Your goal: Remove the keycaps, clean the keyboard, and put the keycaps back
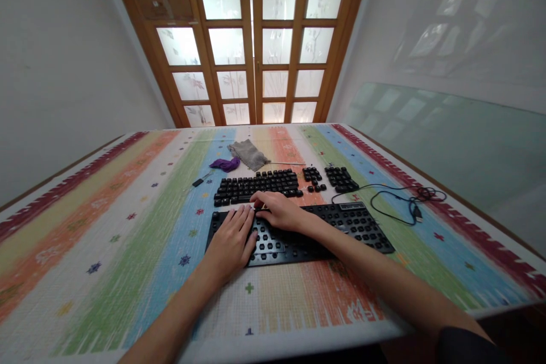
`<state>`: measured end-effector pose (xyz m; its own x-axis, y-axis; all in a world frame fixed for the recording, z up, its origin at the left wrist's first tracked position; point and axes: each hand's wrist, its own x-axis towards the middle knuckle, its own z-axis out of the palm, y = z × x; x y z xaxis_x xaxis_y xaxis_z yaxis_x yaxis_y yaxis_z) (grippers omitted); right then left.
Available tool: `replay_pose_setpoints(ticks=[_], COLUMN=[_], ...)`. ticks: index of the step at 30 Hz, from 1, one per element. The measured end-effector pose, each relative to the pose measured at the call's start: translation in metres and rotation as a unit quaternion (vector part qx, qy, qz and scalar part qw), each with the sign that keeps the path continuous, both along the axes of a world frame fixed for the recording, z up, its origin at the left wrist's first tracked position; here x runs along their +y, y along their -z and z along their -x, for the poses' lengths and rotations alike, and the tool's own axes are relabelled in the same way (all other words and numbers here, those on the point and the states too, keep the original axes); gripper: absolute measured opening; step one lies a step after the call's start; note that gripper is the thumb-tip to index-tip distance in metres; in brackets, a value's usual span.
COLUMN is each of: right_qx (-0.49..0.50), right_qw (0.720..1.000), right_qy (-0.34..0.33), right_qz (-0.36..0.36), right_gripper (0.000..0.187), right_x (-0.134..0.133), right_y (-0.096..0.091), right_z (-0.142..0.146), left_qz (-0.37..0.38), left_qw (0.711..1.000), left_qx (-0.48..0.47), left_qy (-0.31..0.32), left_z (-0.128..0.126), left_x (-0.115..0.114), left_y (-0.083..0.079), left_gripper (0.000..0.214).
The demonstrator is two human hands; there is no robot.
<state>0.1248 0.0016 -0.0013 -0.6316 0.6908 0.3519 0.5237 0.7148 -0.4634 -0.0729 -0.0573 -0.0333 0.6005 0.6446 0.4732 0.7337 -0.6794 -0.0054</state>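
A black keyboard base (298, 253) with its keycaps off lies before me, bare switch stems showing. My left hand (234, 233) rests flat over its left part, fingers stretched out and thumb apart. Close beside those fingertips, my right hand (279, 211) is closed in a pinch near the base's upper edge. Something small and dark shows at its fingertips, too small to make out. Loose black keycaps (260, 183) are laid out in keyboard order just beyond the base. Smaller groups of them, a navigation cluster (312, 174) and a number pad (341, 178), lie to the right.
A grey cloth (248, 153) and a purple cloth (225, 165) lie behind the keycaps. Left of the keycaps is a small black object (198, 182). The keyboard's cable (398, 196) coils to the right, ending in a USB plug (417, 214). A striped tablecloth (140, 239) covers the table.
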Motion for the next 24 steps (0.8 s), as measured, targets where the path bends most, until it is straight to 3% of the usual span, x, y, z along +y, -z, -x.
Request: replay_pose_setpoints(ticks=[16, 24], right_qx=[-0.036, -0.037], right_qw=[0.999, 0.999], right_qy=[-0.019, -0.037], right_qz=[0.026, 0.000], right_gripper=[0.020, 0.015], right_x=[0.004, 0.007], right_y=[-0.018, -0.014], right_z=[-0.006, -0.010], left_qz=[-0.019, -0.016], left_qw=[0.999, 0.999], left_qx=[0.025, 0.033], left_qy=[-0.024, -0.025], left_z=[-0.003, -0.002], left_x=[0.000, 0.002], left_y=[-0.004, 0.001], left_gripper=[0.045, 0.046])
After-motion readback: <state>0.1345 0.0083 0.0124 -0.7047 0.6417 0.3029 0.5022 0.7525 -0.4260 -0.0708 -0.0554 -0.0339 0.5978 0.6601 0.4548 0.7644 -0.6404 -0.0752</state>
